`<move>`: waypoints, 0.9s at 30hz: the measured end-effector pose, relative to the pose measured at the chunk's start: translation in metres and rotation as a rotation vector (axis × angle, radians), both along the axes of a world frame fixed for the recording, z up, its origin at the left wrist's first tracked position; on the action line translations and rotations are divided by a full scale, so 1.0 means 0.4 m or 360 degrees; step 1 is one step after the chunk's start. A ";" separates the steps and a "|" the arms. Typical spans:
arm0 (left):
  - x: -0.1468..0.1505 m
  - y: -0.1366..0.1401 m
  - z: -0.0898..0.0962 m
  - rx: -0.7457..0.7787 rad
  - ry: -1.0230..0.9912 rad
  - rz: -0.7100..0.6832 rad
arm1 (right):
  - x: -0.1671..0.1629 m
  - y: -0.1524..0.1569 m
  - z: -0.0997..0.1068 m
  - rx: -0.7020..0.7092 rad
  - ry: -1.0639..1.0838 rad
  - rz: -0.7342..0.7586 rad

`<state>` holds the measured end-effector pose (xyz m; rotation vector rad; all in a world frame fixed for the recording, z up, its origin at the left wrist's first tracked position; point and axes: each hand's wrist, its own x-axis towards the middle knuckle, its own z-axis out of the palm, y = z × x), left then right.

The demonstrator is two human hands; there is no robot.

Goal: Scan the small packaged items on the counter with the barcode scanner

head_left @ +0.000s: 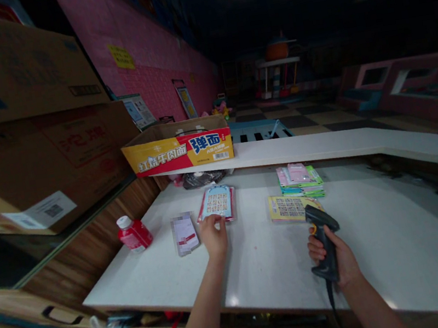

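Observation:
My left hand [214, 234] is at the near edge of a stack of cards, its fingers pinched on the top one. That card [217, 200] is light blue, printed with rows of QR codes, and red edges show beneath it. My right hand [339, 256] is wrapped around the grip of a black barcode scanner [325, 241], whose cable drops over the counter's front edge. The scanner's head overlaps the right end of a yellow card [287, 207] with QR codes. Behind it lies a pile of pink and green packets [298, 176].
Left of my left hand lies a phone [185, 233], its screen partly pixelated. A red bottle [134, 233] with a white cap stands farther left. An open noodle carton [183, 150] sits on the raised ledge [303, 148]. Large cardboard boxes [56, 162] are stacked at left.

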<state>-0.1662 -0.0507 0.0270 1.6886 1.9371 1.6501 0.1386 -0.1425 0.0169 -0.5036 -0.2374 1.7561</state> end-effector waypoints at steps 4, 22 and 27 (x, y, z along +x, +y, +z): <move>0.010 -0.002 -0.002 -0.0090 0.0607 -0.0144 | 0.000 -0.001 -0.003 0.0006 -0.0003 -0.0014; 0.118 -0.006 -0.015 -0.0067 0.0547 -0.0474 | 0.000 0.012 0.005 0.0026 -0.0122 -0.0046; 0.271 0.047 -0.039 -0.0319 -0.0055 -0.0769 | -0.004 0.014 0.010 0.0054 -0.0127 -0.0072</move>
